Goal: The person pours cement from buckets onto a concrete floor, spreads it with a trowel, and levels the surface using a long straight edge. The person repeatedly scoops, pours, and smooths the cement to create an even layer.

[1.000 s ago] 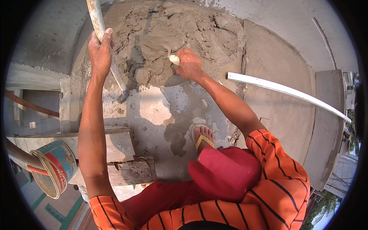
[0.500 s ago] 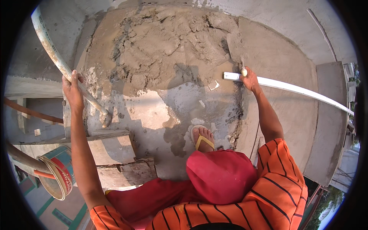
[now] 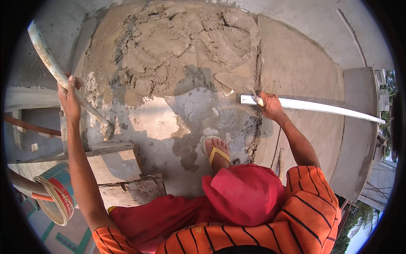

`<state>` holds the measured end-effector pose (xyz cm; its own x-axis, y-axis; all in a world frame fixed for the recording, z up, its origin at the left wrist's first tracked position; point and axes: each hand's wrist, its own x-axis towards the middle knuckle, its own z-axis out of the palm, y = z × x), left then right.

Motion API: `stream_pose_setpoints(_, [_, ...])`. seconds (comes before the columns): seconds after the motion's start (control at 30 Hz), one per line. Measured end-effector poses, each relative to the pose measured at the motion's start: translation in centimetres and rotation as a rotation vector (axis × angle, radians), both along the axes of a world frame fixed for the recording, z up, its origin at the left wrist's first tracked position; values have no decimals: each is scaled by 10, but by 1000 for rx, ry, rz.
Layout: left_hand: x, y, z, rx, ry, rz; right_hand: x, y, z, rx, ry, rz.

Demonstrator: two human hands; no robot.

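My left hand (image 3: 69,95) is wrapped round a mud-stained pale pipe (image 3: 48,53) that slants down to the wet floor at the left. My right hand (image 3: 270,106) grips the pale handle of a trowel (image 3: 234,80), whose blade points left at the lower right edge of a lumpy patch of grey mortar (image 3: 182,38). A long white bar (image 3: 325,109) lies just behind that hand, reaching toward the right edge. A small pale scrap (image 3: 227,92) is beside the blade. My sandalled foot (image 3: 215,152) stands on the wet concrete below the mortar.
A bucket (image 3: 55,190) hangs at the lower left beside a concrete step (image 3: 114,165) with a rough broken edge. Concrete walls (image 3: 304,17) rise round the mortar. A thin stick (image 3: 351,38) lies against the upper right wall, and a ledge (image 3: 351,139) runs along the right.
My right hand has moved from the mortar rightward, then a little toward me, with the trowel. My left hand has shifted left with the pipe and lowered slightly.
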<state>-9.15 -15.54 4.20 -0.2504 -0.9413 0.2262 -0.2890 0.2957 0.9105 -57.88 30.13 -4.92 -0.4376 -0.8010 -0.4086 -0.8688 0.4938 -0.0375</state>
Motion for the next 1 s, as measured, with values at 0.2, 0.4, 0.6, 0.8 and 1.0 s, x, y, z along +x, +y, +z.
stream_pose_setpoints(0.2, [-2, -5, -5, -13, -5, -6, 59, 68, 19, 67, -303, -202])
stream_pose_setpoints(0.4, [6, -1, -11, -38, -8, -15, 13, 5, 52, -410, -172, -210])
stream_pose_setpoints(0.6, [11, 1, -19, 0, -178, -74, -51, -67, -14, -121, -127, -135])
stream_pose_setpoints(0.8, [79, 25, -46, -45, -490, -36, -25, -65, 52, 143, -159, -140])
stream_pose_setpoints(1.0, [135, 78, -39, 238, -785, 32, -72, -97, 147, -15, -399, -473])
